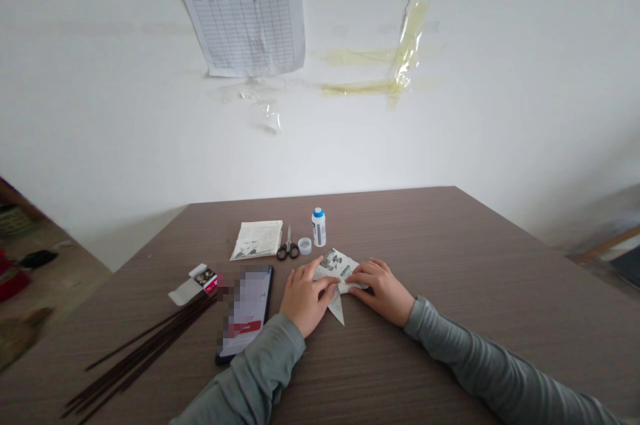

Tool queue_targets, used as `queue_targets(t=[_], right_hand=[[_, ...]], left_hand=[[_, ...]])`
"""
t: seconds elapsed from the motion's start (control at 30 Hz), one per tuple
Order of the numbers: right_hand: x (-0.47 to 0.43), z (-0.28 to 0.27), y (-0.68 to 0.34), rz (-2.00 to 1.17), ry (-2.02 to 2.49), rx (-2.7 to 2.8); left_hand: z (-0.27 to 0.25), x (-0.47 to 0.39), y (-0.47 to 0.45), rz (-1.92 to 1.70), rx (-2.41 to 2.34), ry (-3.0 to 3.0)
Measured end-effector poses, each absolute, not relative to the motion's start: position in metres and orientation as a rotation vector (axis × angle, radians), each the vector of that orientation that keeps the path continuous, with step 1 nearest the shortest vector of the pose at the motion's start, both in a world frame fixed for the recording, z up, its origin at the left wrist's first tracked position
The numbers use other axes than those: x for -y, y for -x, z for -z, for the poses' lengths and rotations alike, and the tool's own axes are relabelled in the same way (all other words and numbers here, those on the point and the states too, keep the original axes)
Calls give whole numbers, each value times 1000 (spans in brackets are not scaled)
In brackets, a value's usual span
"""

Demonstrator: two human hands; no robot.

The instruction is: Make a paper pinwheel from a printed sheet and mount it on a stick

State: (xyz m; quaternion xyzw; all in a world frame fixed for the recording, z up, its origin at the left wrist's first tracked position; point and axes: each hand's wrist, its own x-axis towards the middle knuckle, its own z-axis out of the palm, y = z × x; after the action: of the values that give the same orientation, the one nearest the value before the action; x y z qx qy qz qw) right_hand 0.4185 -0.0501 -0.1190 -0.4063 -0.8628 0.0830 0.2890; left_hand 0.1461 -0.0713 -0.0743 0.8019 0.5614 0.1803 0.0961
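A small piece of printed paper [334,262], folded with pointed corners, lies on the table between my hands. My left hand [306,296] is on its left side, thumb and forefinger closed at the fold near its middle. From the right, my right hand [384,290] pinches the paper's right edge, its fingertips close to those of the left. One narrow tip of the paper sticks out below my fingers toward me. Part of the paper is hidden under both hands. Just beyond it stands a white bottle with a blue cap [319,228].
Left of the bottle are a small clear round container [305,246], black-handled scissors [289,248] and a stack of folded printed paper [259,239]. A phone [246,315] lies beside my left forearm. Farther left are an opened small box [193,285] and several thin dark sticks [145,348].
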Motion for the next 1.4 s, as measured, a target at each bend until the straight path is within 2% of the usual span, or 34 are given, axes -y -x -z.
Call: queue_targets(t=[1.4], right_hand=[[51,119,-419,-183,1083,2294]], left_hand=[[85,67,-144,-614,-1737,-2301]])
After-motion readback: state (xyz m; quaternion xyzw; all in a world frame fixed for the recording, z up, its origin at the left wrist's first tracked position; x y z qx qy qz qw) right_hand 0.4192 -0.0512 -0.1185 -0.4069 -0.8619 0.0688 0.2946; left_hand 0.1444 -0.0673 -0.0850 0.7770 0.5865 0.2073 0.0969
